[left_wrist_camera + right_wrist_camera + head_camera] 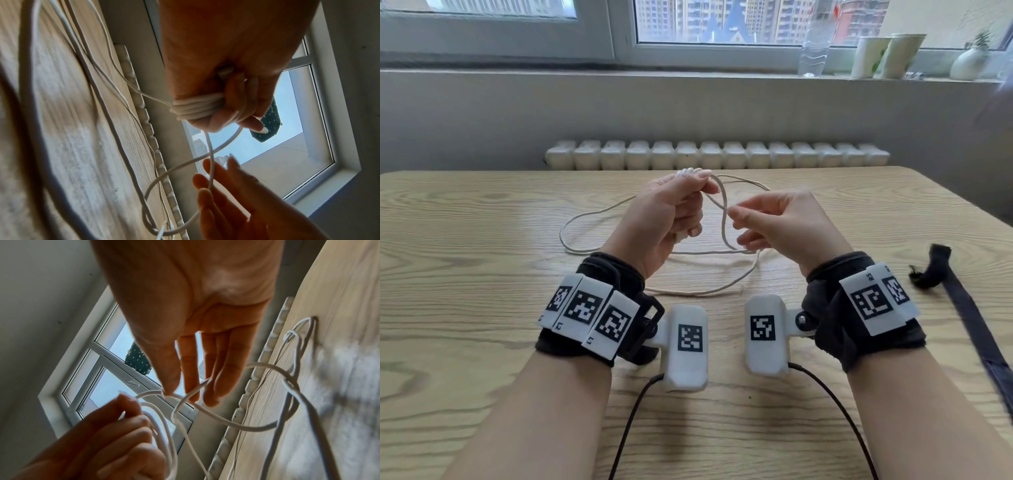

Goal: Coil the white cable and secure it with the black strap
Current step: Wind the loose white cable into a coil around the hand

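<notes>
My left hand [674,209] is raised above the wooden table [482,274] and grips a small bundle of coils of the white cable [193,108] in its fist. One strand runs from the bundle to my right hand [767,222], which pinches it between thumb and forefinger close beside the left hand. In the right wrist view the other fingers [224,369] are nearly straight. The loose part of the cable [709,252] lies in wide loops on the table under and beyond both hands. The black strap [971,315] lies flat at the right, untouched.
A radiator [715,156] runs behind the table's far edge. On the window sill stand a clear bottle [813,44], two paper cups [887,54] and a small white vase [969,61]. Thin black wires [633,421] trail from my wrist cameras toward the near edge.
</notes>
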{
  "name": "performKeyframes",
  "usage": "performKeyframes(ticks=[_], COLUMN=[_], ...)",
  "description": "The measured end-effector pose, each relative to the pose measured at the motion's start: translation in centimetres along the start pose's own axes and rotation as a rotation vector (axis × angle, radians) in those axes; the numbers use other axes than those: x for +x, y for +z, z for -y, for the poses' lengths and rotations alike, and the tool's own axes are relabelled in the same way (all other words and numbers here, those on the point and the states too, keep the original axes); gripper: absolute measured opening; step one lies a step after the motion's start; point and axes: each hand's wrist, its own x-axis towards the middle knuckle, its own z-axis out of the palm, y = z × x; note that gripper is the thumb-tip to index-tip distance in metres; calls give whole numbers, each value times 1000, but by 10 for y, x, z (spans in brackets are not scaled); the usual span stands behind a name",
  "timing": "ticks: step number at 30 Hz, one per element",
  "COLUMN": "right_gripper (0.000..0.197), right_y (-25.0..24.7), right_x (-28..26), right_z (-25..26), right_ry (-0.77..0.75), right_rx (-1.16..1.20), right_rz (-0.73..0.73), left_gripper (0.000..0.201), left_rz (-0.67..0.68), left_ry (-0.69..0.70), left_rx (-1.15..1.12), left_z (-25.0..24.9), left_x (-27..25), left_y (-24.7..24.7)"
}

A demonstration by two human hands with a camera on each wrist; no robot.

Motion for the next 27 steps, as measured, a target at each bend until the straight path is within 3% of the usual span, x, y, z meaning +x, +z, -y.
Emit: performKeyframes(ticks=[3,8,15,20,23,27], right_gripper=[21,13,38,39,28,23], right_y=[-2,-4,-16,-21,-18,-5], right_x=[0,0,6,8,7,4], right_z=[0,-1,-8,-16,-10,0], right_ry=[-5,86,124,195,124,-5], right_rx=[3,-203,-417,-458,-223,61], right_rz=[-18,50,-278,-175,-118,9], left_gripper=[27,27,27,28,28,26], left_rz=[-49,-221,-238,-115,24,113], left_ry=[34,65,74,50,3,-68], left_rx=[-35,-186,-212,-243,-260,-275], left_z=[-1,0,1,-2,-3,-2], left_x=[1,4,5,3,2,1], left_y=[-1,-12,-10,-7,-1,6])
